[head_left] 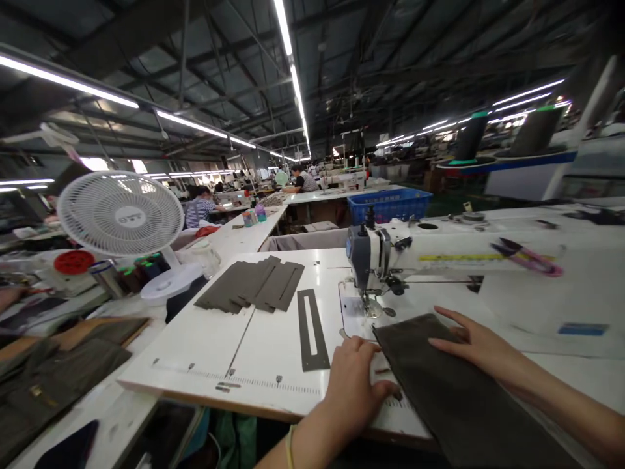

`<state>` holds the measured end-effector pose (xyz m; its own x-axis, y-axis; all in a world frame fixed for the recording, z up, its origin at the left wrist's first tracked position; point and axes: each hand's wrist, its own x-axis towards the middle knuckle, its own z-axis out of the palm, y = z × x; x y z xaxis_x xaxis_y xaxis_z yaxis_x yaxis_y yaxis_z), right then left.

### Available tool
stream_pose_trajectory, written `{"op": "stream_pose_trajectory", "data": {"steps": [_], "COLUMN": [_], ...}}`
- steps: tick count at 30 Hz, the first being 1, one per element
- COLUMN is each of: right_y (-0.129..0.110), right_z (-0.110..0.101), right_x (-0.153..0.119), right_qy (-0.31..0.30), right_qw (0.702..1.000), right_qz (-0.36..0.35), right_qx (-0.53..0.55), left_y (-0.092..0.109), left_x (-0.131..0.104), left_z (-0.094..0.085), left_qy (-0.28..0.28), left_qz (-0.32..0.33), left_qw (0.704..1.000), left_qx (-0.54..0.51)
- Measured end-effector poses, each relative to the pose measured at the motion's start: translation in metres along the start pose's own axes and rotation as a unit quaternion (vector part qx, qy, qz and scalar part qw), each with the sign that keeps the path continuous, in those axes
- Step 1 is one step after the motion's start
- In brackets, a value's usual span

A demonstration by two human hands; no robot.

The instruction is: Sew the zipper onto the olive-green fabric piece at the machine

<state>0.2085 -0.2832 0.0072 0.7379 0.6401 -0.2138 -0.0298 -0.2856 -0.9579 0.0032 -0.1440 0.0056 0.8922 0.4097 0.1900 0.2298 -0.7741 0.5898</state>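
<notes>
My left hand (352, 378) and right hand (481, 348) lie flat, fingers open, on the dark panel (439, 378) near the needle (372, 306). Panel not yet under it; a stack (251, 285) lies far left on the tabletop (273, 352).

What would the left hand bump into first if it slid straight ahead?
Probably the sewing machine's presser foot: the left hand lies at the dark fabric's edge, fingers aimed toward it. Depth is uncertain.

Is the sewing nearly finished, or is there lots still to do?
Probably lots left. Both hands, left hand and right hand, lie flat on one dark fabric piece just short of the sewing machine's needle. A stack of similar pieces waits on the table.
</notes>
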Motion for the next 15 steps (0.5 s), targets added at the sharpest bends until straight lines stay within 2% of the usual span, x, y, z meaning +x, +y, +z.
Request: {"op": "stream_pose_trajectory", "data": {"steps": [2,3,6,9,13,15], "right_y": [0.005,0.007,0.015,0.023,0.024,0.016], "right_z": [-0.006,-0.009,-0.019,-0.021,-0.016,-0.018], "right_x": [0.005,0.007,0.015,0.022,0.017,0.006], "right_qy": [-0.015,-0.017,-0.022,-0.03,-0.036,-0.082], "right_qw": [0.998,0.997,0.993,0.991,0.992,0.989], "right_qz": [0.031,0.045,0.07,0.071,0.042,0.021], "right_qx": [0.048,0.068,0.098,0.111,0.114,0.12], "left_y": [-0.001,-0.001,0.002,0.007,0.011,0.014], "left_x": [0.005,0.008,0.022,0.041,0.056,0.057], "left_z": [0.001,0.0,-0.005,-0.007,-0.004,-0.006], "left_qy": [0.018,0.026,0.033,-0.012,-0.086,-0.103], "left_qz": [0.02,0.052,0.206,0.327,0.392,0.389], "left_qw": [1.0,0.998,0.975,0.937,0.909,0.913], "left_qx": [0.005,0.019,0.08,0.123,0.112,0.071]}}
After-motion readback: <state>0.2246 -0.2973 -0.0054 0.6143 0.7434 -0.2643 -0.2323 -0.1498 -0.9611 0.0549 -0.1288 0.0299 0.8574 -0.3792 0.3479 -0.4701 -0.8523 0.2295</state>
